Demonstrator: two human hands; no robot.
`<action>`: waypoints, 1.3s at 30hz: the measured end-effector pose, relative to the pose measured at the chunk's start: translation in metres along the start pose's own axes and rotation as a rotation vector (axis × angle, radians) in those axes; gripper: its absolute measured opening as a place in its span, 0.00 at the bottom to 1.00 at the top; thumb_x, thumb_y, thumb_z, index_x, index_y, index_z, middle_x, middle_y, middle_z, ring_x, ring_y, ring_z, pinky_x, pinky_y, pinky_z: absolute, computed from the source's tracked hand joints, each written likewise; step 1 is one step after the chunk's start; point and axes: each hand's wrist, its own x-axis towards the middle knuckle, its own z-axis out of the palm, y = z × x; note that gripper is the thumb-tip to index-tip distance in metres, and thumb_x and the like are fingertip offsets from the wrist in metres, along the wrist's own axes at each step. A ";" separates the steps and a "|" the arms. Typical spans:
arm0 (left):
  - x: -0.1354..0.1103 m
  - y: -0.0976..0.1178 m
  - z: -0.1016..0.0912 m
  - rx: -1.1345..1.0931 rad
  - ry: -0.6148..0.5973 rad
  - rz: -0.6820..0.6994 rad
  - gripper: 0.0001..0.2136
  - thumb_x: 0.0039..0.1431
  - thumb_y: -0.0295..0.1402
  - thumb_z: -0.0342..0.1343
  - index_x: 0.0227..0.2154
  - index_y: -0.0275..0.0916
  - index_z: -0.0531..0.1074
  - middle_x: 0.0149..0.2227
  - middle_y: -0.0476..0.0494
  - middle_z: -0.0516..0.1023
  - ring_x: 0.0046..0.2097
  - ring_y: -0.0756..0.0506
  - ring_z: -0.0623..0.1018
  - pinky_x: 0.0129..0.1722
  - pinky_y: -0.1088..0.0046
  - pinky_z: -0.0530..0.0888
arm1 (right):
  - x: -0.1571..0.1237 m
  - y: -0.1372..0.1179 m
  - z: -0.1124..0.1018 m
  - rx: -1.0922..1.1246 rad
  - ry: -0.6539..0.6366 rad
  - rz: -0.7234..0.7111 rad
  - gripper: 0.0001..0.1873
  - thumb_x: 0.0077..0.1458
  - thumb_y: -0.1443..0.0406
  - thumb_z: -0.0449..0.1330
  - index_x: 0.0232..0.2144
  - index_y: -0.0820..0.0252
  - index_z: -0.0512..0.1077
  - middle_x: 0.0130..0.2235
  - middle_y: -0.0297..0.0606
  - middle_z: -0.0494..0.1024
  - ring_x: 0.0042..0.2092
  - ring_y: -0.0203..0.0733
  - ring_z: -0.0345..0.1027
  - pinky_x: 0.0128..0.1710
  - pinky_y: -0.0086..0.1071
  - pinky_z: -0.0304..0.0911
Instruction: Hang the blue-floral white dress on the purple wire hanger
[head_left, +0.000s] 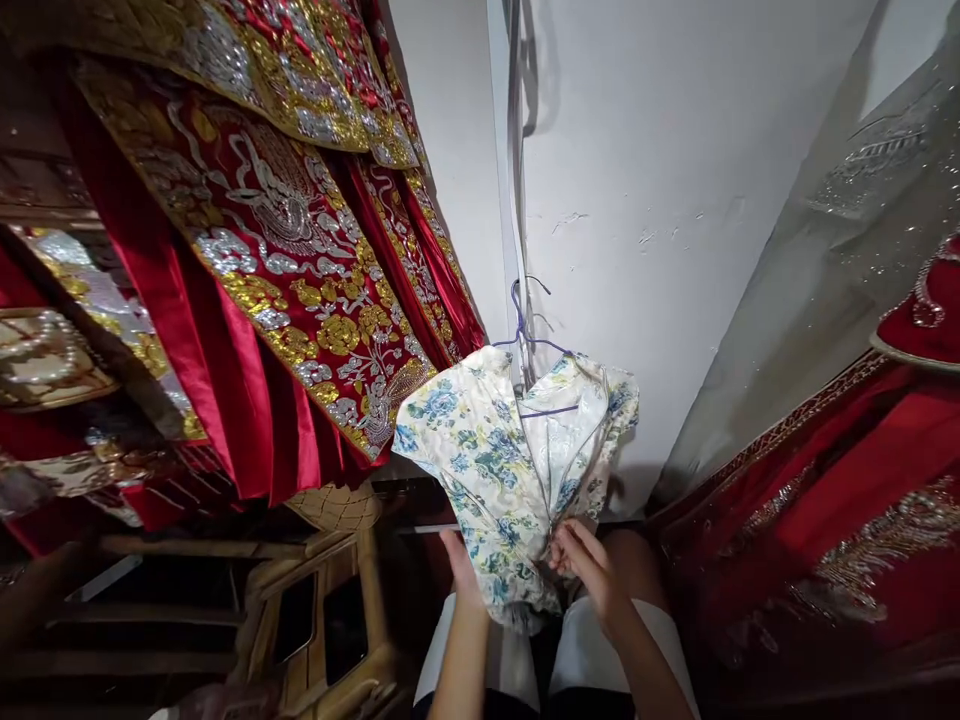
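A short-sleeved floral blouse (487, 465), cream with blue and yellow flowers, hangs from a thin purple clothes hanger (519, 318). Its front neckline falls open in a V, showing the pale inside. With curled fingers, my right hand (582, 562) pinches the blouse's front edge at the bottom of the V. At the lower left side of the blouse is my left hand (463, 578), partly behind the cloth. One digit shows along the edge; the other fingers are hidden, so its grip is unclear.
Red costumes with gold and silver embroidery (337, 330) hang at left. A wooden chair (322, 610) stands lower left. At right are a red beaded garment (847, 500) and a sheer sparkly garment (847, 220). A white wall (637, 180) and a metal pole (514, 170) stand ahead.
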 end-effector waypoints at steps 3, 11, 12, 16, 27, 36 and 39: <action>-0.011 0.014 0.006 0.051 -0.038 -0.094 0.43 0.28 0.49 0.77 0.52 0.39 0.77 0.47 0.32 0.83 0.57 0.26 0.77 0.58 0.50 0.73 | 0.000 -0.003 0.016 -0.091 -0.020 -0.031 0.32 0.48 0.34 0.63 0.28 0.56 0.68 0.23 0.33 0.69 0.28 0.41 0.65 0.30 0.34 0.58; -0.024 0.027 0.021 0.063 0.127 -0.095 0.30 0.34 0.35 0.73 0.46 0.33 0.79 0.41 0.36 0.85 0.49 0.31 0.82 0.54 0.53 0.75 | -0.004 -0.001 0.020 -0.366 0.005 -0.153 0.29 0.58 0.38 0.56 0.27 0.55 0.66 0.24 0.33 0.68 0.29 0.40 0.64 0.31 0.34 0.59; -0.024 0.026 0.021 0.057 0.127 -0.097 0.29 0.34 0.35 0.72 0.45 0.33 0.79 0.40 0.36 0.85 0.49 0.31 0.82 0.54 0.53 0.75 | -0.006 -0.002 0.019 -0.376 -0.015 -0.162 0.29 0.60 0.39 0.55 0.26 0.56 0.66 0.24 0.33 0.68 0.29 0.40 0.63 0.31 0.34 0.59; -0.015 0.018 0.017 0.034 0.176 -0.074 0.27 0.35 0.35 0.71 0.44 0.35 0.79 0.41 0.36 0.84 0.49 0.32 0.82 0.53 0.54 0.75 | -0.011 -0.008 0.020 -0.378 0.014 -0.188 0.29 0.64 0.43 0.53 0.21 0.56 0.65 0.21 0.33 0.66 0.25 0.38 0.58 0.28 0.34 0.54; -0.002 -0.027 0.010 0.479 0.617 0.634 0.17 0.54 0.34 0.57 0.47 0.42 0.69 0.52 0.38 0.71 0.55 0.40 0.72 0.58 0.62 0.67 | -0.013 -0.004 0.018 -0.304 0.052 -0.117 0.27 0.59 0.45 0.58 0.18 0.56 0.65 0.19 0.33 0.64 0.23 0.37 0.55 0.27 0.34 0.53; -0.017 -0.065 0.045 0.564 0.239 0.480 0.13 0.54 0.29 0.57 0.44 0.41 0.70 0.40 0.44 0.73 0.44 0.44 0.74 0.48 0.69 0.71 | -0.012 -0.004 0.017 -0.352 0.032 -0.124 0.26 0.58 0.44 0.59 0.26 0.60 0.75 0.19 0.30 0.63 0.23 0.36 0.56 0.25 0.31 0.51; -0.013 -0.059 0.044 0.564 0.153 0.412 0.11 0.54 0.32 0.59 0.41 0.39 0.71 0.33 0.48 0.73 0.37 0.46 0.73 0.40 0.72 0.70 | -0.014 -0.009 0.015 -0.368 -0.021 -0.090 0.23 0.57 0.46 0.60 0.27 0.60 0.76 0.19 0.33 0.69 0.23 0.38 0.61 0.25 0.31 0.55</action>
